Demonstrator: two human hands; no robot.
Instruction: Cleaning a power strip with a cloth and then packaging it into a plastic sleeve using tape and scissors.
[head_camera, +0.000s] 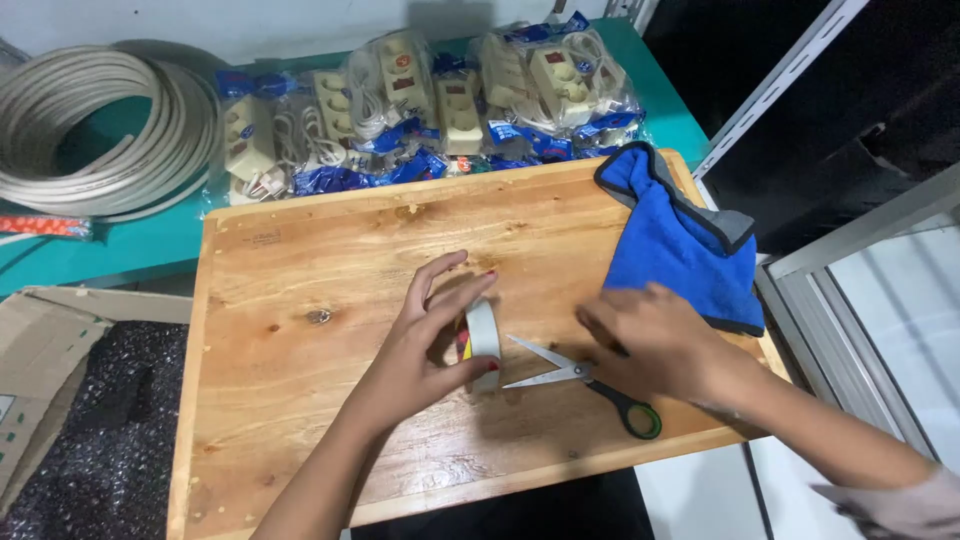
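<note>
While the left hand pinches a tape roll, the right hand rests spread over scissors.

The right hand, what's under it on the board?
Under the right hand lie scissors: open blades and one black-green handle loop show, the other loop is covered. The blue cloth starts just behind it, on the wooden board.

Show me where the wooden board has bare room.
Bare: the light wooden board left of the left hand, and the strip behind both hands. Crowded: centre-right, with the white tape roll, green-handled scissors, right hand and blue cloth.
</note>
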